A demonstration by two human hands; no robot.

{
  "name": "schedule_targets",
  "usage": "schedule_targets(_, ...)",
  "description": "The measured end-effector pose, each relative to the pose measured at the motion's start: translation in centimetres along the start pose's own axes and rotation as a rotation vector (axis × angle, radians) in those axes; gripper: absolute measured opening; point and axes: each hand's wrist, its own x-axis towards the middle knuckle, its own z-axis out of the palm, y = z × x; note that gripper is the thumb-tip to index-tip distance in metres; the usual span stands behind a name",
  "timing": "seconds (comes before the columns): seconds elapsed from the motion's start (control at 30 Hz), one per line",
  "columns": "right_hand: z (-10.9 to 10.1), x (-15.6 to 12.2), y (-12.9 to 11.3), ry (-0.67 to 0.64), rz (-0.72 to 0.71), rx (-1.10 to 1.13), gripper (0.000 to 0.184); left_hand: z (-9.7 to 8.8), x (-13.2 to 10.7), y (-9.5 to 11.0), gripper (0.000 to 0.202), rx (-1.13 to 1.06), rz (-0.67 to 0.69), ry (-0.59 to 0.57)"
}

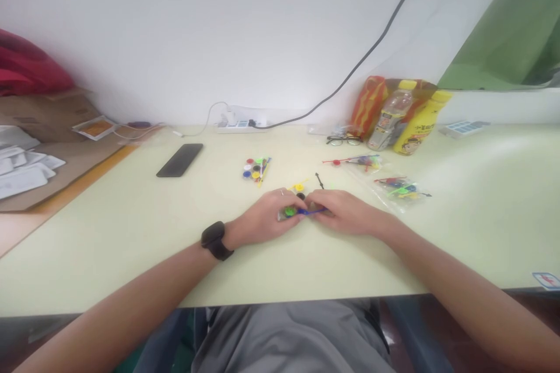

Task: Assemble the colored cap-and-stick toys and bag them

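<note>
My left hand (266,215), with a ring, and my right hand (345,211) meet low over the table with fingers bent inward. A small blue plastic spinner arrow (315,211) lies pinched between their fingertips, its round hub at the left fingers. Under my left palm shows a green round piece (289,211), partly covered. Just beyond the fingers are a yellow spinner piece (299,187) and a black round piece (300,196). A black arrow (320,181) points away behind my right hand.
Further back lies a group of coloured discs and sticks (256,170). On the right are bagged spinner pieces (405,189), glasses (343,140), a clear bottle (391,119) and a yellow bottle (422,125). A phone (180,160), power strip (241,124) and papers (26,169) are also there.
</note>
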Motion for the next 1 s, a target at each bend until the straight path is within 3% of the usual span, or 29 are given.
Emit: schedule_targets(1.0, -0.05, -0.08, 0.21, -0.032, -0.005, -0.019, 0.011, -0.11, 0.15, 0.31, 0.018, 0.007, 0.027, -0.045)
